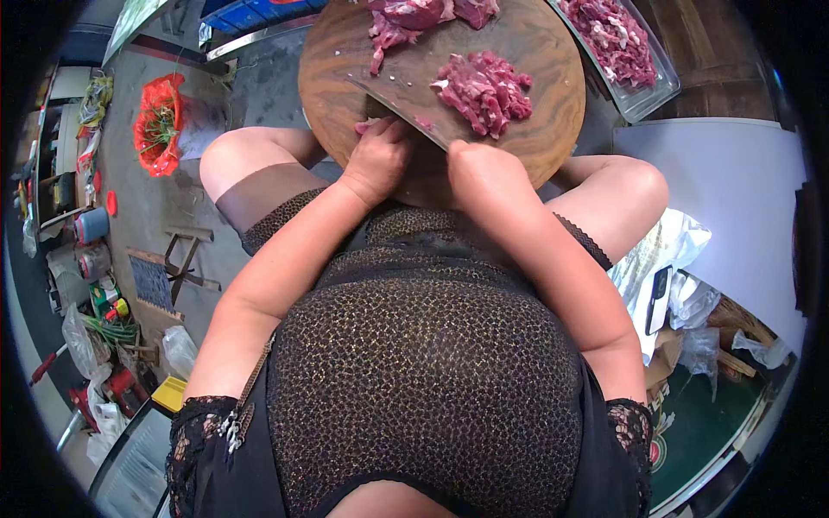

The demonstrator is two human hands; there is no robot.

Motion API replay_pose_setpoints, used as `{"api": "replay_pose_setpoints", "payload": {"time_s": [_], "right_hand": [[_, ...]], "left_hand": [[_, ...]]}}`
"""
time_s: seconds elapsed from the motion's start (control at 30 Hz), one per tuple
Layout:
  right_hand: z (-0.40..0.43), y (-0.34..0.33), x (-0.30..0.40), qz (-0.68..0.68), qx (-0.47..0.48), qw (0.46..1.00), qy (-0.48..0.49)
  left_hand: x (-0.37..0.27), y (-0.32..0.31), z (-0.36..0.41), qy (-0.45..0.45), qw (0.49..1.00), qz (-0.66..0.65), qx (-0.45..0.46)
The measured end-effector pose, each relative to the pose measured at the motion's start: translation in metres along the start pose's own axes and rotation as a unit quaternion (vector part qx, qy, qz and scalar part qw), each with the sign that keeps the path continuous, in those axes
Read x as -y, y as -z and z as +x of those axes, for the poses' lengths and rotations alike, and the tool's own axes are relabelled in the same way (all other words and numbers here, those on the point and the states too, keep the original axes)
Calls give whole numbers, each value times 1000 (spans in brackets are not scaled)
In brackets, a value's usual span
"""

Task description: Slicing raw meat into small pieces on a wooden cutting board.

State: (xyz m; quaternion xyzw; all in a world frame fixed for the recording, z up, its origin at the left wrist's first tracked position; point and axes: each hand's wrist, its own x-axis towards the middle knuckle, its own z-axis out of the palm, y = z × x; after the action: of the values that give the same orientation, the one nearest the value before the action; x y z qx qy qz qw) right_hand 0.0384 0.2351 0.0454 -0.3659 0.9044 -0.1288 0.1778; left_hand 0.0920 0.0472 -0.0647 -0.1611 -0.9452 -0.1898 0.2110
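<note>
My right hand (482,167) is closed round the handle of a knife (405,115), whose blade slants up and left over a round wooden chopping board (550,58). Close beside the blade, my left hand (382,155) presses a small piece of raw meat (366,126) onto the board; its fingertips are partly hidden. A pile of cut raw meat (484,94) lies right of the knife. Larger chunks of raw meat (411,16) rest at the board's far edge. Small scraps are scattered between them.
A clear tray (657,103) of cut meat stands at the upper right. Near my right elbow lies a smartphone (658,299) on plastic wrapping. To the left are a red plastic bag (158,126) with green vegetables and a small folding stool (155,281) on the floor.
</note>
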Motion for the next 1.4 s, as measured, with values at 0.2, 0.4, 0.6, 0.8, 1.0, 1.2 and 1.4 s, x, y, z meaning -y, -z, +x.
{"api": "replay_pose_setpoints", "payload": {"time_s": [0.2, 0.4, 0.6, 0.8, 1.0, 1.2, 1.4], "right_hand": [[-12, -1, -21, -23, 9, 1000, 6], [-58, 5, -33, -28, -80, 994, -68], [-63, 0, -12, 14, -72, 997, -19], [-50, 1, -9, 7, -10, 1000, -18], [0, 0, 13, 8, 6, 1000, 0], [-25, 12, -8, 21, 16, 1000, 8], [-57, 2, -21, 11, -63, 994, -89]], "left_hand": [[-11, 15, 0, -3, 998, 49, 33], [-3, 28, -10, 109, 990, -85, -33], [0, 24, -4, 60, 993, -92, -34], [3, 16, -5, 70, 994, -88, -9], [3, 12, -10, 31, 1000, -4, 0], [-2, 21, -11, 49, 998, -48, 17], [21, 42, -14, 245, 943, -163, -153]]}}
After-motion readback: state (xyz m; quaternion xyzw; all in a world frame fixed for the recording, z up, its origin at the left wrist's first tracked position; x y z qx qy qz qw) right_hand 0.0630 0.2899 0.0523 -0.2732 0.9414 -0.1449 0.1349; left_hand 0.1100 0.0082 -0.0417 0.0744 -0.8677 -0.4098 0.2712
